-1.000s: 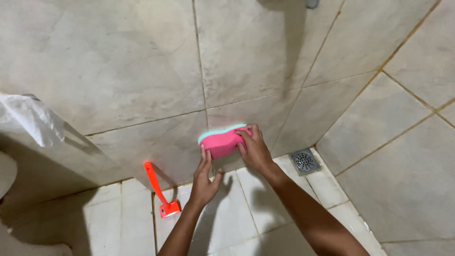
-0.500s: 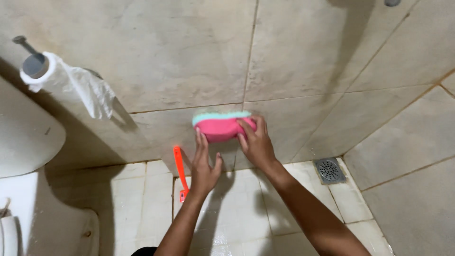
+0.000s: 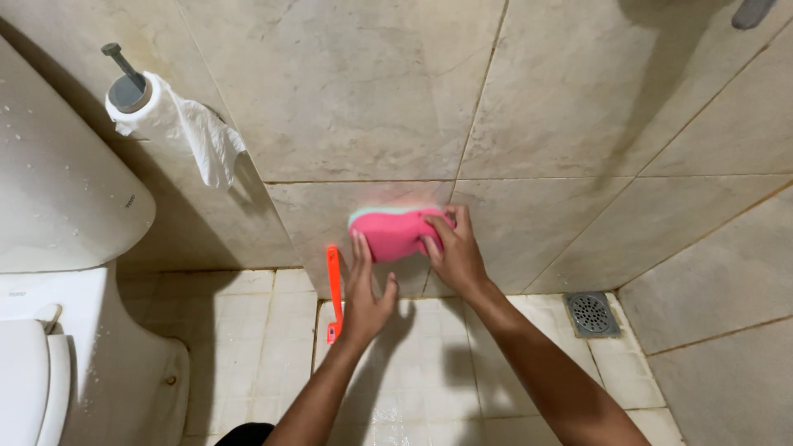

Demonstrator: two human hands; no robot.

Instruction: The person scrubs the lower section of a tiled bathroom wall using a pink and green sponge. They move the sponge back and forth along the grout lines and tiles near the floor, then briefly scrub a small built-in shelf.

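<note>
Pink with a pale green top layer, the sponge (image 3: 396,232) is pressed flat against the lower wall (image 3: 347,99), its long axis running level, left to right, with the green edge facing up. It sits just under a horizontal grout line and straddles a vertical one, low on the wall and close above the floor's edge. The right hand (image 3: 456,256) clamps the sponge's right end, its fingers (image 3: 438,234) curled over the front and thumb underneath. The left hand (image 3: 365,297) is spread open below the sponge's left end, fingers released and straight, the tips touching the sponge's lower edge or the tile just beneath it; which one I cannot tell.

An orange brush handle (image 3: 334,289) stands nearly upright against the wall just left of the left hand, its foot on the floor (image 3: 248,355). Large beige stone-look tiles cover the wall, and smaller pale square tiles cover the wet floor. A round metal drain (image 3: 591,313) lies in the floor near the right corner. At the left edge stands a white toilet (image 3: 58,248) with its tank, and above it a toilet paper roll (image 3: 169,116) hangs from a wall holder with a loose sheet trailing down.
</note>
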